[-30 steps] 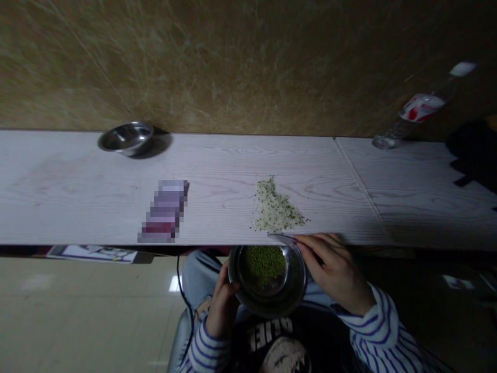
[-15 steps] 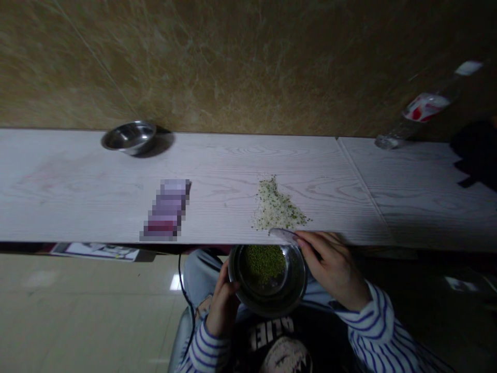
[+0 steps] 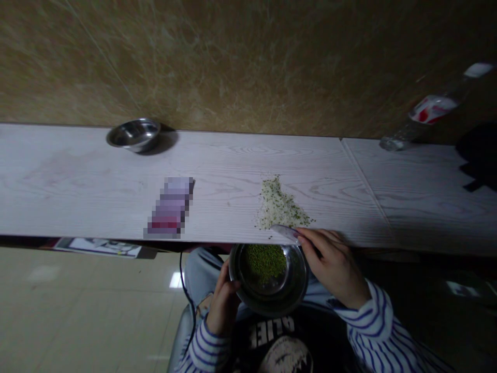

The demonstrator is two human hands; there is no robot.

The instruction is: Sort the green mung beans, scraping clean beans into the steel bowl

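My left hand (image 3: pixel 224 305) grips the rim of a steel bowl (image 3: pixel 298 290) just below the table's front edge. Green beans (image 3: pixel 266 261), which look like mung beans, lie inside it toward the table side. Between the thumb and fingers of my right hand (image 3: pixel 336 267) is a thin, pale, flat piece (image 3: pixel 284 231), its exact kind unclear. Its far end meets the near side of a heap of white grains mixed with green beans (image 3: pixel 281 204) on the tabletop. A few beans are scattered around the heap.
Against the wall stands a second steel bowl (image 3: pixel 134 135) on the white wood-grain table (image 3: pixel 217 171). A blurred-out flat object (image 3: pixel 170 207) lies left of the heap. At the right are a clear plastic bottle (image 3: pixel 430 110) and a dark item (image 3: pixel 479 155).
The view has shifted slightly, so things on the table sit a little further right. Both hands keep their holds; the flat piece has barely moved against the heap.
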